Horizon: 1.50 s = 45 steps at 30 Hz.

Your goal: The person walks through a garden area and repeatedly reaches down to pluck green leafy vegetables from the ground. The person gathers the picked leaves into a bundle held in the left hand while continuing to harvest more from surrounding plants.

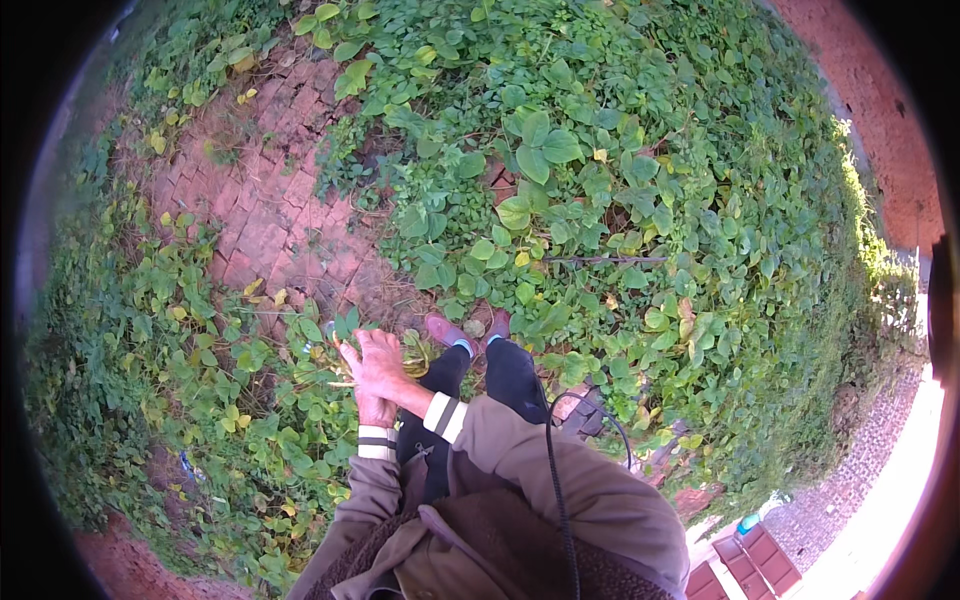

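My right hand (382,364) lies across my left hand (373,405) at the wrist, left of my legs. Around and under the hands is a small bunch of yellow-green plant stems (416,360) with leaves. Which hand grips the stems is hard to tell, as the right hand hides most of the left. The right hand's fingers point away from me, the thumb side towards the left. Leafy vines (285,420) surround the hands on the left. Both sleeves have white cuffs with a dark stripe.
Red paving bricks (262,225) show among the vines ahead. A thin dark rod (600,259) lies in the foliage. My shoes (450,330) stand at the bricks' edge. A black cable (555,480) hangs over my right side. Brick walls (877,112) edge the plot; brown panels (757,562) lie lower right.
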Motion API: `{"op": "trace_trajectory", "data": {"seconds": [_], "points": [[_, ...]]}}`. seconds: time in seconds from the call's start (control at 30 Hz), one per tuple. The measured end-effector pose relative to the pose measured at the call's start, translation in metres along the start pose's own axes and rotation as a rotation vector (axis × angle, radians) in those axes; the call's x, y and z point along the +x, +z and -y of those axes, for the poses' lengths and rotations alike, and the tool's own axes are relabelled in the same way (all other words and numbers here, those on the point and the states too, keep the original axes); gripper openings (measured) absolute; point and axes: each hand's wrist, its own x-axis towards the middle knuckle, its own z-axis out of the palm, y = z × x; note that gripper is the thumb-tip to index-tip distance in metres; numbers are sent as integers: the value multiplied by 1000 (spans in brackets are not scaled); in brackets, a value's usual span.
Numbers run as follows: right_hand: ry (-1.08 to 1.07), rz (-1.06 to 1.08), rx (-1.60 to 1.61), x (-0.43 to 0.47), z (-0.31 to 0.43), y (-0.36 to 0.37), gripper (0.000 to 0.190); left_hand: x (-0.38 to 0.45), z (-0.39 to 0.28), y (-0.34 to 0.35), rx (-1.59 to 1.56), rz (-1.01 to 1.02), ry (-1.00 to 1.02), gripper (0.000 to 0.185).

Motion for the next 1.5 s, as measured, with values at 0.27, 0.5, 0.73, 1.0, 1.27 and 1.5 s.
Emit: {"op": "trace_trajectory", "data": {"seconds": [0.27,0.5,0.73,1.0,1.27,1.5], "points": [[-94,-179,1,-4,-30,-89,55,7,64,57,142,63,-53,60],[-121,-511,178,-7,-101,-226,34,27,127,99,315,80,-47,27],[311,-765,391,-35,-253,-285,25,0,174,201,340,352,-315,18],[622,-1102,678,-49,-456,-270,20,3,246,248,501,530,-576,21],[681,-1236,1526,-4,-495,-324,18,129,300,261,793,511,-744,24],[647,-1470,1437,91,-620,-399,24,226,304,249,1018,465,-976,27]]}}
